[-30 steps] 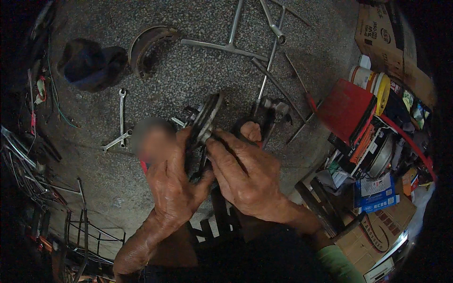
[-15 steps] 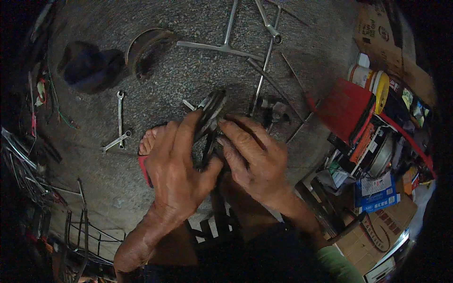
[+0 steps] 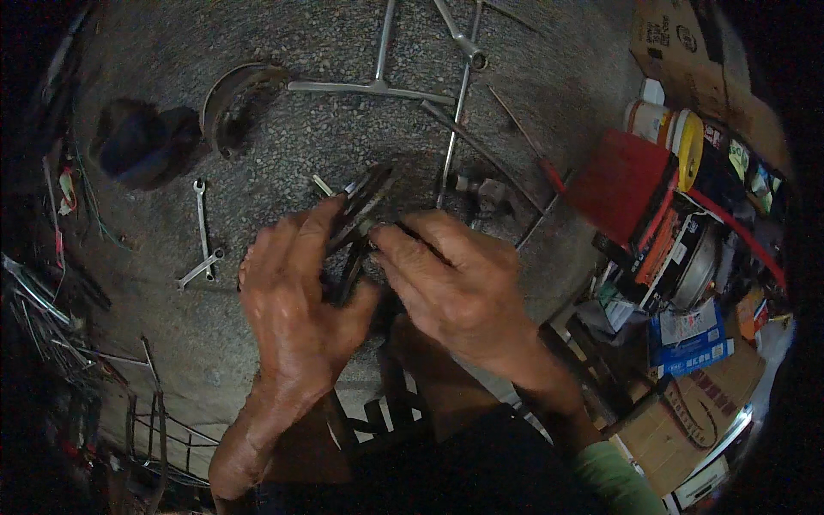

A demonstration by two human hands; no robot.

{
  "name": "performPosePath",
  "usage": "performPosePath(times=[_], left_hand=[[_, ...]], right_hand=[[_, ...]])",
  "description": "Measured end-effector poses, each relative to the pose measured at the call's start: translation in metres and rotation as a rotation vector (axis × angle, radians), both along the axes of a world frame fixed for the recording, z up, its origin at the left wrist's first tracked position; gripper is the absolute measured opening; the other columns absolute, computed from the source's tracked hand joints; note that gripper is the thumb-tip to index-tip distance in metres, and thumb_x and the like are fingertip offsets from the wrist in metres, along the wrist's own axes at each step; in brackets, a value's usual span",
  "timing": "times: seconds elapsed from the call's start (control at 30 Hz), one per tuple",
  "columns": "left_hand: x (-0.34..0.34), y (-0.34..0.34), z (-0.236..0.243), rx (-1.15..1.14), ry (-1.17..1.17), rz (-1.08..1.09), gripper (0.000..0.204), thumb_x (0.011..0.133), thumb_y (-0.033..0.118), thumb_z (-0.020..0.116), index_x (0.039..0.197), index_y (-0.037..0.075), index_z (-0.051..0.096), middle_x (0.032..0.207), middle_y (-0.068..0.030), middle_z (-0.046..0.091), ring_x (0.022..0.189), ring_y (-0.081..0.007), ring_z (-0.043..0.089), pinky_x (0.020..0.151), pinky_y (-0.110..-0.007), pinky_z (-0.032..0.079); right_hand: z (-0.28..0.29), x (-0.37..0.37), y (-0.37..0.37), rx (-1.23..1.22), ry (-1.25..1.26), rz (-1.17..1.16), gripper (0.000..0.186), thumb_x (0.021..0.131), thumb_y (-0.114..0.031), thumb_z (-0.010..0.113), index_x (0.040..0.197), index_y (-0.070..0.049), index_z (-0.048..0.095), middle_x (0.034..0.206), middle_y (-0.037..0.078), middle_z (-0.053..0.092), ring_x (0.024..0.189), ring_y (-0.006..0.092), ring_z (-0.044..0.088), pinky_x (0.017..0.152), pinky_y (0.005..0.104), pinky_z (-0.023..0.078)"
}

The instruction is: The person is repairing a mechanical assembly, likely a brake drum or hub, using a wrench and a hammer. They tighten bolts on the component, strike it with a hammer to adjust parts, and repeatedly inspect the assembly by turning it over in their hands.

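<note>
My left hand [image 3: 296,292] is wrapped round a dark, long, flat metal part [image 3: 369,197] with curved edges, held above the ground between my knees. The fingers of my right hand [image 3: 459,279] are pinched together against its near right side; whether they hold a small piece there is hidden. Much of the part lies behind my fingers, and its exact kind cannot be made out. Just beyond my left fingertips shows the end of a light-coloured rod [image 3: 321,185]. Two wrenches [image 3: 203,227] lie on the ground left of my left hand, one across the other's end.
T-handle wrenches [image 3: 378,87] lie on the pebbly ground ahead, near a red-handled screwdriver [image 3: 551,176]. A curved band [image 3: 210,112] and a dark blue bundle [image 3: 133,150] are at far left. To the right stand a red box [image 3: 618,180], yellow-rimmed tub [image 3: 689,150] and cardboard boxes [image 3: 699,421].
The ground and the things on it have shifted left in view. Both hands stay on the dark metal part, and my right fingers have closed up tighter against it.
</note>
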State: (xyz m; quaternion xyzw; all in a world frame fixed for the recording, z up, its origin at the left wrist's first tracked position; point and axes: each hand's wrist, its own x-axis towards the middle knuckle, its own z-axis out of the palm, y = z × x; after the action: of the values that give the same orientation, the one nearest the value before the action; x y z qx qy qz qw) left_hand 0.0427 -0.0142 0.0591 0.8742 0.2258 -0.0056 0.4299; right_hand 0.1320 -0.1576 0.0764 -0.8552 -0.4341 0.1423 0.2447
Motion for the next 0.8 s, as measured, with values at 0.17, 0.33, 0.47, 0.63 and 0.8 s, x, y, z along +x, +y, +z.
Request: performPosePath(times=[0.17,0.33,0.47,0.63,0.8], left_hand=[[-0.001,0.001,0.003,-0.017,0.022,-0.003,0.059,0.061,0.007,0.073,0.118,-0.001,0.061,0.099,-0.0158,0.064,0.087,-0.0334,0.059,0.079,-0.043,0.047],[-0.002,0.0,0.005,0.015,-0.008,-0.045,0.059,0.061,0.008,0.074,0.118,0.0,0.061,0.1,-0.0156,0.064,0.088,-0.0335,0.059,0.08,-0.043,0.047],[-0.005,0.001,0.002,0.016,0.012,-0.03,0.06,0.061,0.008,0.074,0.119,0.001,0.061,0.1,-0.0153,0.064,0.089,-0.0331,0.06,0.081,-0.042,0.047],[-0.009,0.005,0.0,-0.027,-0.021,0.0,0.061,0.061,0.007,0.073,0.12,0.0,0.061,0.101,-0.0149,0.064,0.089,-0.0326,0.06,0.081,-0.041,0.047],[-0.005,0.005,0.002,0.005,-0.017,-0.022,0.061,0.06,0.005,0.073,0.12,0.001,0.061,0.102,-0.0141,0.064,0.09,-0.0321,0.06,0.08,-0.042,0.047]], right_hand=[[0.004,0.0,0.008,-0.039,0.012,0.003,0.032,0.073,-0.009,0.078,0.103,-0.002,0.067,0.091,0.009,0.061,0.069,0.0214,0.064,0.056,0.0315,0.052],[-0.001,-0.005,0.0,-0.032,-0.006,0.009,0.034,0.072,-0.012,0.08,0.103,-0.003,0.067,0.088,0.008,0.06,0.066,0.0214,0.063,0.053,0.0325,0.051],[0.001,-0.007,0.002,-0.034,0.019,-0.057,0.036,0.071,-0.012,0.081,0.104,-0.004,0.068,0.088,0.008,0.06,0.066,0.0215,0.062,0.053,0.0321,0.052],[-0.005,-0.003,0.0,0.085,-0.013,0.055,0.034,0.071,-0.008,0.079,0.102,-0.002,0.068,0.09,0.008,0.061,0.066,0.0215,0.062,0.054,0.0306,0.052],[-0.009,-0.014,0.003,0.077,0.023,-0.022,0.035,0.075,-0.01,0.069,0.108,-0.002,0.066,0.095,0.009,0.061,0.072,0.0214,0.063,0.06,0.0354,0.046]])
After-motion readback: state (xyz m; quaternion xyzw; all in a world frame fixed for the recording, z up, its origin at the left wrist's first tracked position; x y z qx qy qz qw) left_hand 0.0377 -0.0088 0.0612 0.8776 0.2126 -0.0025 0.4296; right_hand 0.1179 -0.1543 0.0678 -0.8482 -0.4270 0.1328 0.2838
